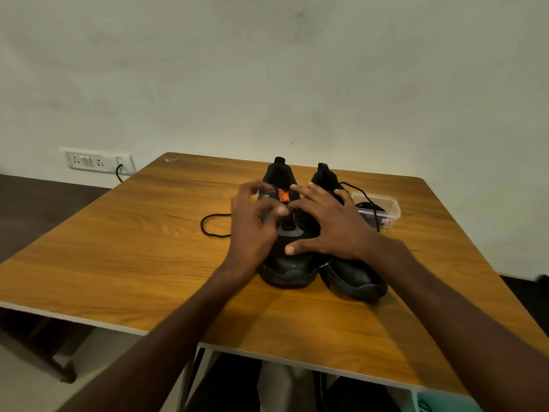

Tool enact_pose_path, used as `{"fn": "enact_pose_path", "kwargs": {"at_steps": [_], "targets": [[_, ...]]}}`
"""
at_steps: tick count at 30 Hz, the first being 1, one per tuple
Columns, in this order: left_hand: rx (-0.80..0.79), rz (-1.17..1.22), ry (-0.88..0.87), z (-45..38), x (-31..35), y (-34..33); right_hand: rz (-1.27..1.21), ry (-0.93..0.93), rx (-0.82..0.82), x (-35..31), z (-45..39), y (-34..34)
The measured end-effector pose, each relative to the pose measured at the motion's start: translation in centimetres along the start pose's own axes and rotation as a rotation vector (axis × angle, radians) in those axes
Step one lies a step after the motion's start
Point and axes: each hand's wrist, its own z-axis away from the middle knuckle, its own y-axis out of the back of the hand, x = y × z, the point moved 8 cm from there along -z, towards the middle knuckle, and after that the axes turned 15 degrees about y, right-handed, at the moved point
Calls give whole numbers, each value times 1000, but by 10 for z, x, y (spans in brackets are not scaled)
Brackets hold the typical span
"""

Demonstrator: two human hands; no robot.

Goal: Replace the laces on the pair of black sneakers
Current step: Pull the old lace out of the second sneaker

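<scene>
Two black sneakers (320, 263) sit mid-worktop (118, 263), toes toward the person — handy for lacing. The left hand (252, 227) pinches at the left shoe's eyelets; the right hand (329, 224) lies spread, steadying. At two o'clock, a box (386, 209) holds laces (368, 207).

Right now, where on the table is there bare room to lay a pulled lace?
Bare wood lies left of the lace loop toward the table edge, and along the near edge in front of the sneakers. It is crowded right of the sneakers, where the plastic container sits under a trailing lace.
</scene>
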Motion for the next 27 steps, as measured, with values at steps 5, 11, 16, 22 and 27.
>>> {"fn": "enact_pose_path", "kwargs": {"at_steps": [5, 11, 16, 22, 27], "targets": [[-21, -10, 114, -22, 8, 22, 3, -21, 39, -1, 3, 0], [-177, -599, -193, 7, 27, -16, 76, -29, 104, -5, 10, 2], [-130, -329, 49, -2, 22, -9, 64, -37, 121, -6, 11, 2], [-150, 392, 624, 6, -18, 1, 68, -62, 135, -3, 10, 2], [-221, -289, 97, -6, 18, -2, 87, -49, 151, -6, 12, 2]]}}
